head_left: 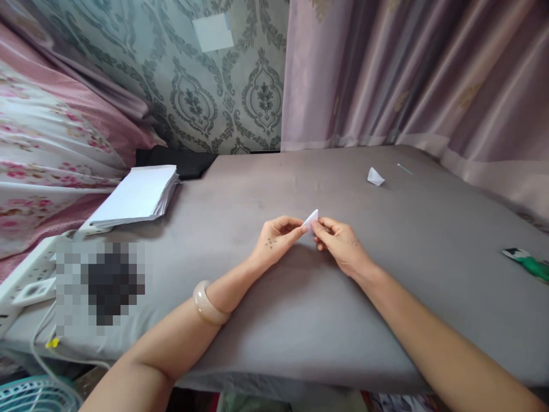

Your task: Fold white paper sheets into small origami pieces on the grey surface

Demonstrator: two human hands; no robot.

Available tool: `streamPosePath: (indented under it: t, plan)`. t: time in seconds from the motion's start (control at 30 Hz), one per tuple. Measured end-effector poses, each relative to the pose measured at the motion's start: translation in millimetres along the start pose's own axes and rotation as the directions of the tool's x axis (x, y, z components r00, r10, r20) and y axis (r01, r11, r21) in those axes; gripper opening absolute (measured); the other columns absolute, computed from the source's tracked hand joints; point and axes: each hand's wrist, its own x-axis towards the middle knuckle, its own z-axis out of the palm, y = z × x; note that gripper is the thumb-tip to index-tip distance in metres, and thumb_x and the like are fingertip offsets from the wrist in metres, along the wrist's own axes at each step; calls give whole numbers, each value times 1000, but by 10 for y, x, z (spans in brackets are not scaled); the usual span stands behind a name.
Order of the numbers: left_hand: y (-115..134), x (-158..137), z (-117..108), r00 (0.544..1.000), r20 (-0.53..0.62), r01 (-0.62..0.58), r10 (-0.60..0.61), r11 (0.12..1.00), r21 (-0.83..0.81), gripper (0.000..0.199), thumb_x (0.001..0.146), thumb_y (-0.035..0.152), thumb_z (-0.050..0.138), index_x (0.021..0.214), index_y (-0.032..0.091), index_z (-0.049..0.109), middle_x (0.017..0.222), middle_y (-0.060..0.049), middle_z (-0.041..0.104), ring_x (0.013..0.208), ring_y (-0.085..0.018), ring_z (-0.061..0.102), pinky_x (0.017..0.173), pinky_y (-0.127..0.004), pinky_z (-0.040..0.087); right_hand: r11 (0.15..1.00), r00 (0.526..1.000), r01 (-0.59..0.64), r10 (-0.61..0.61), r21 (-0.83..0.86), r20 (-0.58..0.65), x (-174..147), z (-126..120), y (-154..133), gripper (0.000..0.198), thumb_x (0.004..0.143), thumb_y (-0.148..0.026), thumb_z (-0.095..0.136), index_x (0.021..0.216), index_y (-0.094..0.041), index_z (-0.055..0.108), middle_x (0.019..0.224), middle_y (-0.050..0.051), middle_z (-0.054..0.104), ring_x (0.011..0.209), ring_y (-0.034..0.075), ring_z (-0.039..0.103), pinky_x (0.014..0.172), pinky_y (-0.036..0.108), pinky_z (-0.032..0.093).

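Note:
A small piece of folded white paper (310, 220) is held up above the middle of the grey cloth, its pointed tip upward. My left hand (281, 239) pinches its left side between thumb and fingers. On the right side, my right hand (338, 240) grips the same paper with thumb and curled fingers. Part of the paper is hidden behind the fingertips. Farther back to the right, a second folded white paper piece (376, 177) rests on the cloth, apart from both hands.
A stack of white paper (137, 193) lies at the left by a black item (171, 162). Power strips (26, 269) with cables line the left edge. A thin stick (404, 169) and a green-and-white packet (527, 263) are on the right. Curtains (364, 68) hang behind.

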Motion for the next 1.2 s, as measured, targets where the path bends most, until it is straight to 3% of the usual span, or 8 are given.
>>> streamPosePath:
  t: [0.13, 0.23, 0.4, 0.63, 0.77, 0.93, 1.07, 1.2]
  plan:
    - [0, 36, -67, 963, 210, 219, -172, 949, -227, 47, 78, 55, 64, 100, 13, 68, 69, -1, 60, 58, -7, 52, 54, -20, 38, 999, 966, -24, 12, 43, 258, 12, -117, -56, 38, 79, -55, 62, 88, -19, 68, 73, -1, 58, 56, 7, 38, 50, 22, 31]
    - [17, 44, -110, 903, 317, 350, -289, 923, -158, 46, 75, 56, 67, 80, 11, 66, 59, -1, 55, 48, -5, 45, 43, -18, 24, 1000, 919, -19, 10, 19, 395, 1, -179, -90, 38, 82, -54, 59, 95, -20, 68, 77, -1, 59, 56, 7, 34, 49, 22, 29]
    - [90, 29, -162, 855, 409, 386, -318, 918, -92, 42, 74, 52, 70, 68, 13, 57, 51, 1, 54, 39, -3, 39, 37, -18, 19, 998, 874, -66, 54, 8, 483, -15, -255, -132, 34, 83, -54, 59, 86, -20, 63, 59, -7, 40, 47, 5, 28, 44, 21, 26]
    - [138, 15, -212, 755, 563, 484, -336, 865, -133, 34, 72, 43, 76, 80, 18, 55, 55, 0, 63, 39, -6, 50, 35, -16, 24, 989, 819, -129, 150, -76, 554, -53, -318, -205, 38, 86, -57, 53, 93, -20, 57, 56, -6, 57, 36, 5, 43, 35, 18, 28]
    - [123, 34, -228, 780, 524, 458, -343, 883, -103, 35, 69, 41, 79, 81, 16, 58, 65, -3, 68, 49, -9, 58, 38, -16, 32, 988, 826, -106, 152, -114, 543, -67, -320, -261, 39, 85, -58, 55, 92, -19, 59, 63, -2, 64, 42, 6, 53, 37, 17, 35]
    - [72, 55, -213, 852, 413, 365, -321, 930, -32, 34, 65, 38, 81, 79, 14, 61, 69, -3, 68, 60, -12, 64, 47, -18, 43, 985, 885, -60, 127, -162, 447, -35, -302, -226, 38, 79, -56, 63, 84, -18, 62, 79, 4, 71, 56, 12, 63, 44, 21, 44]
    - [2, 69, -167, 941, 298, 194, -160, 977, -88, 30, 65, 33, 82, 76, 12, 62, 72, -2, 68, 67, -11, 64, 64, -23, 50, 979, 954, 6, 55, -202, 294, 11, -246, -125, 35, 72, -51, 72, 80, -18, 64, 75, 4, 70, 68, 16, 65, 55, 25, 50]
    - [-41, 82, -133, 979, 205, 30, 10, 982, -188, 28, 67, 29, 81, 77, 12, 62, 77, -3, 70, 72, -11, 65, 73, -26, 50, 976, 988, 144, -134, -161, 70, 16, -147, -66, 31, 69, -47, 76, 76, -18, 67, 75, 3, 70, 69, 15, 63, 66, 30, 51]
